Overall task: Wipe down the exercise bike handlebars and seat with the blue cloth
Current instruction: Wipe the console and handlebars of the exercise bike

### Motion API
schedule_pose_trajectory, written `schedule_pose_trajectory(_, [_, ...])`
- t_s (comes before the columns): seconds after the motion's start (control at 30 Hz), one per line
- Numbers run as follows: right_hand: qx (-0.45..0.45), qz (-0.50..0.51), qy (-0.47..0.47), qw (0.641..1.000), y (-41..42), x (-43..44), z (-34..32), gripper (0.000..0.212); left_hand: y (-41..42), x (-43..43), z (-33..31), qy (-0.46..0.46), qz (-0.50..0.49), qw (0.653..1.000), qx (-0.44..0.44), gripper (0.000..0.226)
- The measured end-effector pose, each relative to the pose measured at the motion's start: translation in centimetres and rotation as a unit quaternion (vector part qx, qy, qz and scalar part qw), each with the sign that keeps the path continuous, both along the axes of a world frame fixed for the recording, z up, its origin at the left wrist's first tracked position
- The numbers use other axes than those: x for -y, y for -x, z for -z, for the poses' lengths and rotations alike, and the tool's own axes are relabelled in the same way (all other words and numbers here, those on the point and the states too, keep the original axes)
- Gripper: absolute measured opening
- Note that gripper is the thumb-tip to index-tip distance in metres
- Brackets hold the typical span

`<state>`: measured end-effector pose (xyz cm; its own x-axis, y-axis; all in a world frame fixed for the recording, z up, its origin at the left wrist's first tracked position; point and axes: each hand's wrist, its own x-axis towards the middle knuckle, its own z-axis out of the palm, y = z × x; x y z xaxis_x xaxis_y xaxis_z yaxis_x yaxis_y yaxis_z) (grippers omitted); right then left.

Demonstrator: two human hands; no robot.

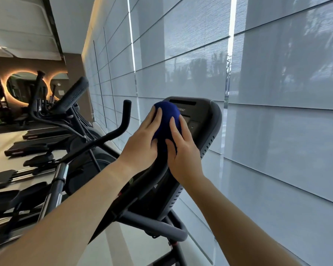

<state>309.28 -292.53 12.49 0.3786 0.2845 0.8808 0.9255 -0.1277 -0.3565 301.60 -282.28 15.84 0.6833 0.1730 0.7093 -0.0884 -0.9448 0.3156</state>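
A dark blue cloth (166, 120) is bunched against the black console (204, 120) of the exercise machine in front of me. My left hand (142, 143) presses on the cloth's left side, fingers spread over it. On the cloth's right side, my right hand (183, 148) lies flat with its fingers over the cloth. A black handlebar (121, 127) rises to the left of the console. A grey lower grip bar (161, 225) runs below the console. The seat is not in view.
A window wall with pale roller blinds (258, 93) stands close behind the console. Other black cardio machines (65, 112) line the floor to the left. Round backlit mirrors (25, 87) and a rack sit on the far left wall.
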Motion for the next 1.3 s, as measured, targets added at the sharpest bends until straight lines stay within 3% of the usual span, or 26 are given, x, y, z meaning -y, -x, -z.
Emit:
schedule_pose_trajectory(0.27, [-0.068, 0.076, 0.037, 0.994, 4.6, 0.1, 5.1, 0.051, 3.3, -2.6, 4.0, -0.006, 0.123, 0.987, -0.105, 0.071])
schedule_pose_trajectory(0.43, [-0.150, 0.104, 0.008, 0.983, 9.4, -0.3, 7.7, 0.048, 5.5, -4.0, 4.5, -0.058, 0.151, 0.969, -0.185, 0.062])
schedule_pose_trajectory(0.6, [-0.184, 0.122, 0.001, 0.975, 12.3, -0.6, 7.6, 0.043, 6.9, -5.0, 4.3, -0.096, 0.161, 0.961, -0.204, 0.057])
schedule_pose_trajectory(0.77, [-0.127, 0.167, -0.010, 0.978, 12.6, -1.4, 3.5, 0.043, 6.7, -5.7, 3.2, -0.007, 0.192, 0.976, -0.102, 0.052])
schedule_pose_trajectory(0.97, [-0.041, 0.198, 0.005, 0.979, 9.3, -2.3, -2.3, 0.041, 3.3, -6.2, 0.5, 0.036, 0.190, 0.981, 0.034, 0.055])
schedule_pose_trajectory(1.13, [-0.008, 0.215, 0.128, 0.968, 6.5, -2.7, -1.5, 0.045, 1.0, -6.8, 1.3, 0.109, 0.284, 0.947, -0.102, 0.066])
schedule_pose_trajectory(1.3, [0.001, 0.216, 0.114, 0.970, 6.8, -2.7, 1.0, 0.044, 0.3, -8.5, 2.5, 0.099, 0.302, 0.932, -0.175, 0.064])
